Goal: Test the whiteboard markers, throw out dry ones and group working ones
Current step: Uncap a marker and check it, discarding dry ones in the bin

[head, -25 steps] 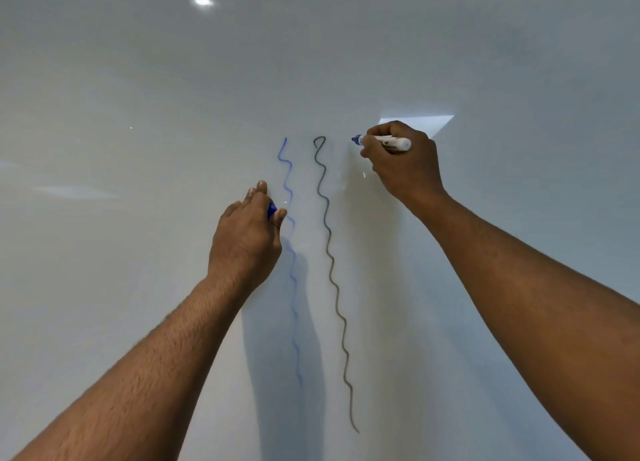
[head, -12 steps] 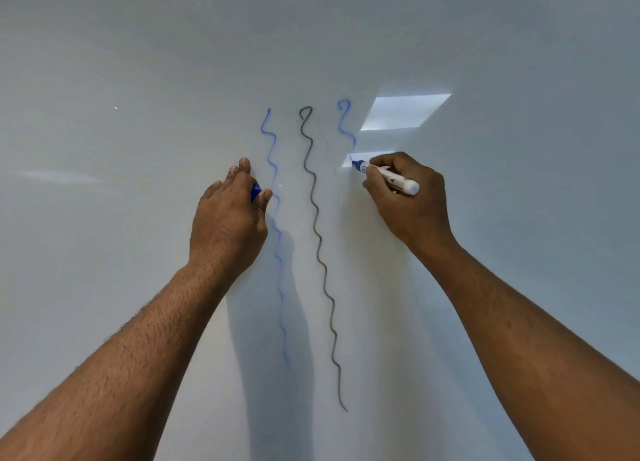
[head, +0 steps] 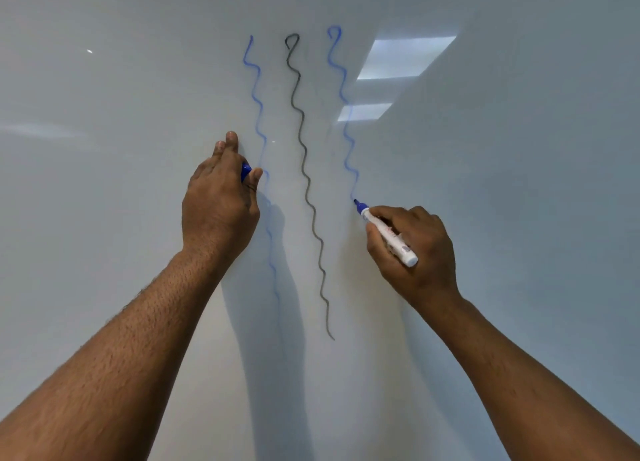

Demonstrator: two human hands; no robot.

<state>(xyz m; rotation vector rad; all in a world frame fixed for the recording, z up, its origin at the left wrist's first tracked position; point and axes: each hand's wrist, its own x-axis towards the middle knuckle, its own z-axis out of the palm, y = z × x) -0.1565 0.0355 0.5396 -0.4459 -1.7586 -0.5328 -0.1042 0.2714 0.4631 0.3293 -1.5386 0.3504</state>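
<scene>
Both bare forearms are reaching up and forward from the bottom corners toward the whiteboard [head: 138, 79]. The right hand [head: 414, 252] is closing its grip around a white marker [head: 389, 235], pointing the blue tip up-left and touching it to the lower end of the right blue wavy line [head: 346, 131]. The left hand [head: 218, 200] is resting knuckles-out against the board, fingers curling around a blue cap [head: 245, 172] beside the left blue wavy line [head: 258, 114], with a black wavy line [head: 304, 183] running between the two blue ones.
</scene>
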